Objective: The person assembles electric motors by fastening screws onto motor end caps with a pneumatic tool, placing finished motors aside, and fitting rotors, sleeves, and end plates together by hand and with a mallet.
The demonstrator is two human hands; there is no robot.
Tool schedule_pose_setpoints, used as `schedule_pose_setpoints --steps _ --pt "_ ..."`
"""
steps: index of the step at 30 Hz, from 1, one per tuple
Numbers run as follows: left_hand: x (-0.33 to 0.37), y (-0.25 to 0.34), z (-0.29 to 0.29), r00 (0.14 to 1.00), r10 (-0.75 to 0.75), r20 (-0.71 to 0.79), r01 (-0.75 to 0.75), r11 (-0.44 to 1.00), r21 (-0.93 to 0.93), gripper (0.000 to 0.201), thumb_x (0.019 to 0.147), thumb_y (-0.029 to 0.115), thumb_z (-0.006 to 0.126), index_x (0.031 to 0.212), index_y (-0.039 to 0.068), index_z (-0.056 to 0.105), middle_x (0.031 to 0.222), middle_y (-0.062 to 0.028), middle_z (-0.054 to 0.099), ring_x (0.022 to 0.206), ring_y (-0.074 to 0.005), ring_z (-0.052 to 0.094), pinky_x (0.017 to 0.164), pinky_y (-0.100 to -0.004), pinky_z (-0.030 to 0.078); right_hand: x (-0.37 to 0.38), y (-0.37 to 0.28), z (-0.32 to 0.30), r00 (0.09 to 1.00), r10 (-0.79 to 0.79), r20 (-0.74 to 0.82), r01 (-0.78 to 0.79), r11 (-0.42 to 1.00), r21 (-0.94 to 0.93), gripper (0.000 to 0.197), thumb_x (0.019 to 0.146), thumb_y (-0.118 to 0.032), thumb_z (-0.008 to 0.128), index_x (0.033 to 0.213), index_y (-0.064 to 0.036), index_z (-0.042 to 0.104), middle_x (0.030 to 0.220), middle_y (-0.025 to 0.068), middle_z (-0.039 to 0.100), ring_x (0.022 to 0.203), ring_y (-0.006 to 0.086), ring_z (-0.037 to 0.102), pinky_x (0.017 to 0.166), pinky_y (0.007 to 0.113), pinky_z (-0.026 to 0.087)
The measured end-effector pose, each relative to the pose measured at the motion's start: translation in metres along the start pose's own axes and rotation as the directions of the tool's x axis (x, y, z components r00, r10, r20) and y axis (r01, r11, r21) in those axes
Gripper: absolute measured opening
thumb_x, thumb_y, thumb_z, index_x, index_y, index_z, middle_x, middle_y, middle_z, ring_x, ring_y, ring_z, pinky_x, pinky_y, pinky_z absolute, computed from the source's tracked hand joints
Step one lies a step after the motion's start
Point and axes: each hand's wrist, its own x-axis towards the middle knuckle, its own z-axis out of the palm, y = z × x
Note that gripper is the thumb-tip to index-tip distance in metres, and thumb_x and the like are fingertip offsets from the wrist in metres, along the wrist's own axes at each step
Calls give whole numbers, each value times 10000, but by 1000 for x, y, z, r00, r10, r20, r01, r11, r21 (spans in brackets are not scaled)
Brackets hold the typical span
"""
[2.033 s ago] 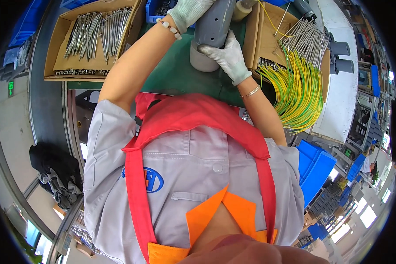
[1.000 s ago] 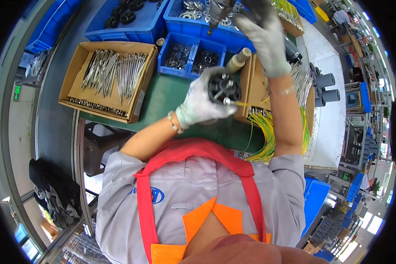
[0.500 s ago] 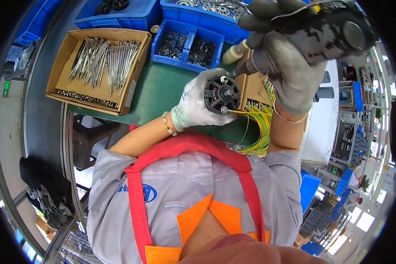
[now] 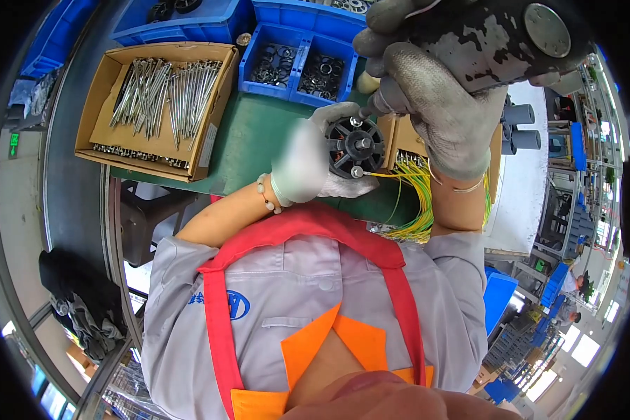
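Note:
My left hand (image 4: 302,164), in a pale work glove, is wrapped round a small round black motor (image 4: 342,159) with a spoked end frame and a shaft standing up in its middle. Two silver bolt heads show on the frame, an upper bolt (image 4: 356,121) and a lower bolt (image 4: 357,171). A yellow-green wire runs off from the lower bolt. My right hand (image 4: 444,105), in a grey-coated glove, grips a worn black power screwdriver (image 4: 479,45). The tool's tip is at the upper bolt. Part of the tool runs out of view at the top.
On the green worktop (image 4: 248,140), a cardboard box (image 4: 206,150) of long bolts (image 4: 147,98) stands at the left. A two-part blue bin (image 4: 301,66) holds small rings. Yellow-green wires (image 4: 418,206) lie bundled at the right. More blue bins (image 4: 210,29) line the back.
The screwdriver in my right hand has moved left and slightly lower, and its tip has come onto the upper bolt. My left hand keeps holding the motor.

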Motion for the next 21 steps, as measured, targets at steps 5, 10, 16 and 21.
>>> schedule_pose_setpoints --steps 5,10,16,21 --pt "1 3 -4 1000 -13 -3 13 998 62 993 532 324 959 1324 0 454 1174 -179 618 1057 -293 663 932 -393 541 -13 -47 38 871 334 -359 -403 905 -135 593 721 155 678 1274 31 504 1017 149 663 905 250 676 792 372 589" --pt "2 5 -4 1000 -17 -1 17 999 35 994 517 320 960 1315 3 460 1162 -171 625 1031 -292 672 918 -389 545 -19 -44 30 932 254 -257 -344 845 -409 614 725 145 681 1297 21 495 1025 153 660 914 233 664 793 364 583" --pt "2 1 -5 1000 29 -9 -28 996 87 991 506 306 964 1307 3 466 1134 -159 639 1009 -284 680 896 -389 550 -16 -44 39 689 610 -391 -195 676 711 464 851 5 625 1299 -8 503 1062 125 655 975 222 646 868 377 554" --pt "3 5 -4 999 37 19 -38 998 53 986 511 306 962 1309 1 469 1126 -154 650 1011 -284 682 896 -390 550 -17 -64 23 442 857 263 323 -426 845 339 946 -94 506 1274 -10 525 1114 126 645 1049 213 616 957 421 506"
